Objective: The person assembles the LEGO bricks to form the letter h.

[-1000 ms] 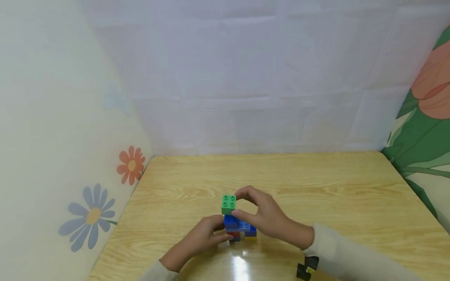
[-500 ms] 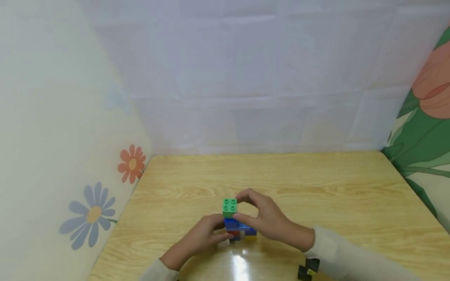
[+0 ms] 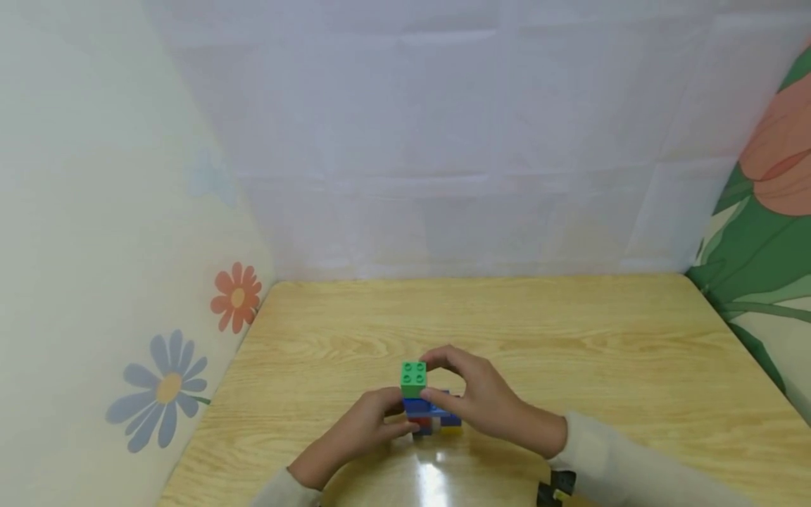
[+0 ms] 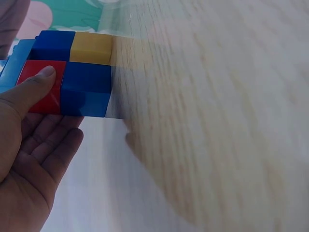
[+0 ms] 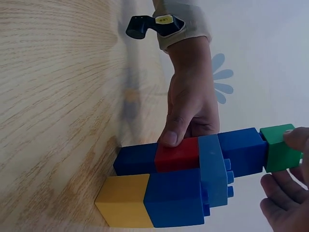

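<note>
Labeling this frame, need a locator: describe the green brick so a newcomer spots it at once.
On the wooden table, near its front edge, stands a small brick tower between two hands. The green brick is its top piece, pinched by the right hand while the left hand steadies the base. It is the only green piece; those below are blue, red and yellow.

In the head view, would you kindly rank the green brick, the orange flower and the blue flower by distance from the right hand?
1. Green brick: top of the stack, pinched by the right hand.
2. Orange flower: on the left wall, near the table's far corner.
3. Blue flower: lower on the left wall, farthest.
</note>
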A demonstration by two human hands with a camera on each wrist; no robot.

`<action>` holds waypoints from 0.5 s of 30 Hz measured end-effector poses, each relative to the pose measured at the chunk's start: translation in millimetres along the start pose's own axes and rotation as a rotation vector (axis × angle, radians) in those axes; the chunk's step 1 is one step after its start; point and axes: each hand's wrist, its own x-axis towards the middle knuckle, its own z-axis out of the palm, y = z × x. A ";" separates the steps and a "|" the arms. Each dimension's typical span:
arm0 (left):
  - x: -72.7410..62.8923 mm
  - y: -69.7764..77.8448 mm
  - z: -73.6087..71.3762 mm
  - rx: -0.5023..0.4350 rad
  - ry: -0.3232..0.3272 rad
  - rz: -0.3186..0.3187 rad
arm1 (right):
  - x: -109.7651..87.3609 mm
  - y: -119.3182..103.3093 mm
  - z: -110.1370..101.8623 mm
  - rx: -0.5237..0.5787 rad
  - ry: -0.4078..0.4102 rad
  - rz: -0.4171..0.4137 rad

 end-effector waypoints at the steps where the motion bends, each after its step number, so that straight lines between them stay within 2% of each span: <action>1: 0.2 -0.4 -0.1 -0.002 -0.001 0.004 | -0.1 -0.2 0.0 -0.024 -0.001 -0.009; 5: 0.8 -1.7 0.0 -0.003 0.004 0.024 | -0.8 -1.0 -0.3 -0.111 -0.007 -0.043; 15: 1.3 -1.7 0.0 -0.014 0.001 0.017 | -0.3 1.9 -1.5 -0.163 -0.004 -0.149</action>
